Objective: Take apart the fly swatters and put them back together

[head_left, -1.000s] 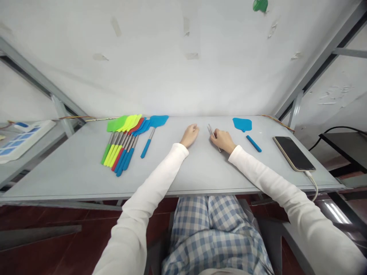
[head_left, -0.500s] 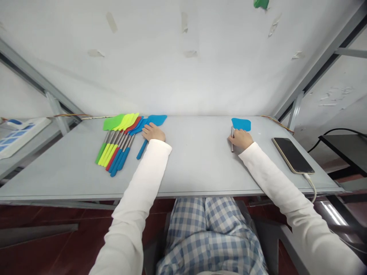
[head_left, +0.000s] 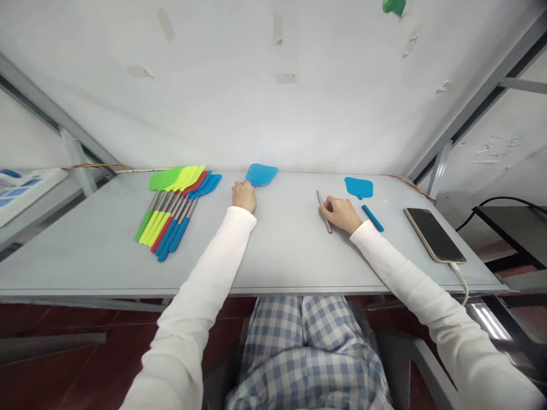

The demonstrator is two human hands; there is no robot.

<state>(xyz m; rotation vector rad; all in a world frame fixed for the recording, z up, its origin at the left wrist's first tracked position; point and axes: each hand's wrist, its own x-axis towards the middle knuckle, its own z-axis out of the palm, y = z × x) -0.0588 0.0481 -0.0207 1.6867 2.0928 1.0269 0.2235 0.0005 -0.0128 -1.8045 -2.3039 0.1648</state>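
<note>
My left hand [head_left: 244,196] is closed at the lower edge of a blue spatula head [head_left: 261,175], which lies near the back of the table; what else it may cover is hidden. My right hand [head_left: 341,213] pinches a thin metal rod [head_left: 324,212], tilted against the tabletop. Just behind and to the right of that hand lies a separate blue spatula head [head_left: 359,187] with a short stub. A loose blue handle [head_left: 373,218] rests beside the right wrist. To the left, a fanned row of assembled spatulas has green, yellow, red and blue heads [head_left: 205,186].
A phone [head_left: 435,234] with a white charging cable [head_left: 461,282] sits at the table's right side. The grey table [head_left: 282,256] meets a white wall at the back. Metal frame posts [head_left: 440,165] stand at both ends, and a power strip [head_left: 29,193] lies far left.
My left hand has moved right with the blue spatula head, away from the row. My right hand has shifted left with the metal rod, uncovering the blue handle.
</note>
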